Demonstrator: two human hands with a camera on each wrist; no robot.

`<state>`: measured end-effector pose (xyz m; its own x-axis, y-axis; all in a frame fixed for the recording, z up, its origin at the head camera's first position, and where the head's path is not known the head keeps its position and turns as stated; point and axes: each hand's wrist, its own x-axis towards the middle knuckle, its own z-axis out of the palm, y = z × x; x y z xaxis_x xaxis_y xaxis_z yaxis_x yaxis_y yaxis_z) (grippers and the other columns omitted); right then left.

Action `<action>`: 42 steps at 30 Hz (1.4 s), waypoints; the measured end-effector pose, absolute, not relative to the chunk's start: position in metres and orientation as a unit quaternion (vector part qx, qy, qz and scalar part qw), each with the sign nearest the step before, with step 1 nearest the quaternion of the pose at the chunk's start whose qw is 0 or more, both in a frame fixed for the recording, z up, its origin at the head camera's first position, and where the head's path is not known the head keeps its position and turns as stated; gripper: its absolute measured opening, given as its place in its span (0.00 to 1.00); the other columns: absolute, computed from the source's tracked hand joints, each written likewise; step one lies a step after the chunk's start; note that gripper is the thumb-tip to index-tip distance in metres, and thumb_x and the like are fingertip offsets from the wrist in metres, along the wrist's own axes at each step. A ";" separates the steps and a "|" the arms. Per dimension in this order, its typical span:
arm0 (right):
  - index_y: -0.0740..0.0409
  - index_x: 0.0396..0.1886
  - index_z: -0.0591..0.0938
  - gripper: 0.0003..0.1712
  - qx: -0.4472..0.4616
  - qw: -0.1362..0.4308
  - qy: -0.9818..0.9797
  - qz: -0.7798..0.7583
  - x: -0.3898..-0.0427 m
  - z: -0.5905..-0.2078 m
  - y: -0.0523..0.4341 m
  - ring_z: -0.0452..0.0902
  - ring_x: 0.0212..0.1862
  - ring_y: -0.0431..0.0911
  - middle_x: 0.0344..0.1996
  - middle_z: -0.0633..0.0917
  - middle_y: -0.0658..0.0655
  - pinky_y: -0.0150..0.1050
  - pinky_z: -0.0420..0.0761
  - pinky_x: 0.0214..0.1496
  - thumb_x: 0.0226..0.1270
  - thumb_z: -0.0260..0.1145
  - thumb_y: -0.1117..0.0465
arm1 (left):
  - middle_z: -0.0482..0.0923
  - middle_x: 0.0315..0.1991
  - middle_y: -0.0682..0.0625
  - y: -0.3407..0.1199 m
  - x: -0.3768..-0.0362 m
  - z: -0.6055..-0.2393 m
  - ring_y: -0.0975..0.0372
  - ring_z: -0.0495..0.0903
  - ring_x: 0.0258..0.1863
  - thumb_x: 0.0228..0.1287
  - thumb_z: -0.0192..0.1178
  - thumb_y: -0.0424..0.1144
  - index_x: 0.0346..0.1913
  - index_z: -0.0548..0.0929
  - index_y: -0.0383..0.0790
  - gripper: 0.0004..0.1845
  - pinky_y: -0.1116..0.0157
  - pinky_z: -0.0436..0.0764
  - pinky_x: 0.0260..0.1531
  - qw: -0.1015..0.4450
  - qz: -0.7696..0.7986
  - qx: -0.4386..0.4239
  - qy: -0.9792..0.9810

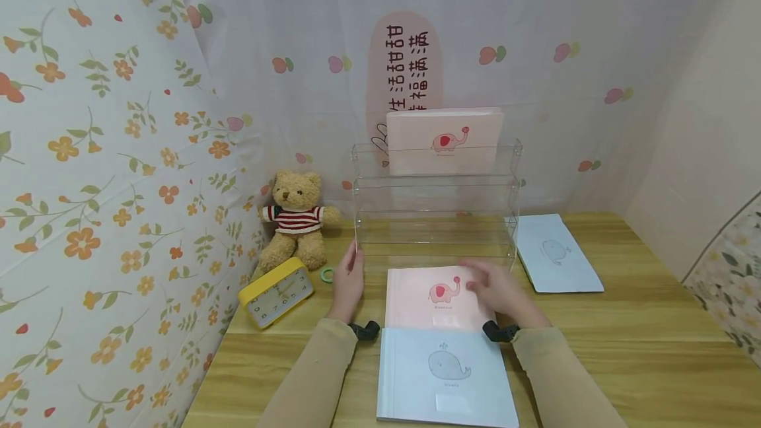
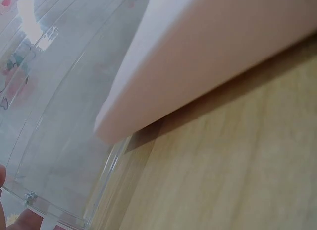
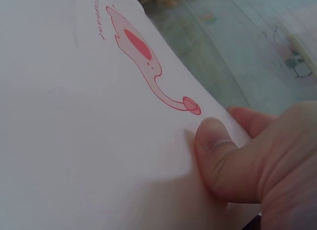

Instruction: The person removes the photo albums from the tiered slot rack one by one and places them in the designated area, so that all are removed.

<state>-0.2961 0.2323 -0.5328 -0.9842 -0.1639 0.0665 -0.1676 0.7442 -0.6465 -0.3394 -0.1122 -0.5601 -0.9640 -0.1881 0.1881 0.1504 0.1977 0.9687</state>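
A pink elephant notebook [image 1: 410,292] lies in front of a clear acrylic tiered rack [image 1: 436,231]. My right hand [image 1: 498,290] pinches its upper right corner, the thumb on the cover beside the elephant's trunk and the fingers behind the edge in the right wrist view. At the rack's left side my left hand [image 1: 347,283] grips the end panel; only bits of its fingers show in the left wrist view. There the pink notebook [image 2: 213,61] appears edge-on, tilted up off the wood. A blue whale notebook [image 1: 410,375] lies nearer me, meeting the pink one's lower edge.
Another pink elephant notebook [image 1: 410,134] stands in the rack's top tier. To the right lies a blue whale notebook [image 1: 555,269]. A teddy bear [image 1: 295,216], a yellow clock [image 1: 276,292] and a small green ring [image 1: 326,275] are left of the rack. Patterned cloth hangs behind.
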 end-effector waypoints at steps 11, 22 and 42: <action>0.35 0.69 0.78 0.30 0.098 -0.010 -0.938 0.333 -0.298 -0.538 0.232 0.74 0.69 0.60 0.69 0.79 0.56 0.66 0.73 0.70 0.69 0.71 0.58 | 0.74 0.73 0.52 -0.114 -0.339 -0.562 0.51 0.72 0.73 0.80 0.52 0.52 0.74 0.71 0.63 0.24 0.48 0.74 0.71 0.134 -0.633 0.023 -0.762; 0.39 0.70 0.78 0.30 0.104 -0.031 -0.943 0.316 -0.300 -0.541 0.232 0.69 0.74 0.61 0.70 0.79 0.53 0.66 0.71 0.72 0.69 0.71 0.55 | 0.74 0.73 0.51 -0.115 -0.337 -0.562 0.51 0.72 0.73 0.79 0.52 0.52 0.74 0.71 0.62 0.24 0.49 0.74 0.71 0.136 -0.638 0.026 -0.757; 0.50 0.65 0.82 0.27 0.072 0.004 -0.989 0.127 -0.281 -0.488 0.213 0.80 0.58 0.66 0.58 0.85 0.67 0.65 0.81 0.58 0.69 0.69 0.46 | 0.73 0.73 0.51 -0.112 -0.343 -0.561 0.52 0.72 0.73 0.80 0.53 0.49 0.74 0.71 0.62 0.23 0.49 0.74 0.71 0.142 -0.641 0.014 -0.754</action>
<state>-0.2811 0.2129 -0.4878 -0.9895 -0.1423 0.0263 -0.1443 0.9572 -0.2510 -0.3428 -0.1125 -0.5614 -0.9595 -0.2021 0.1962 0.1611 0.1775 0.9708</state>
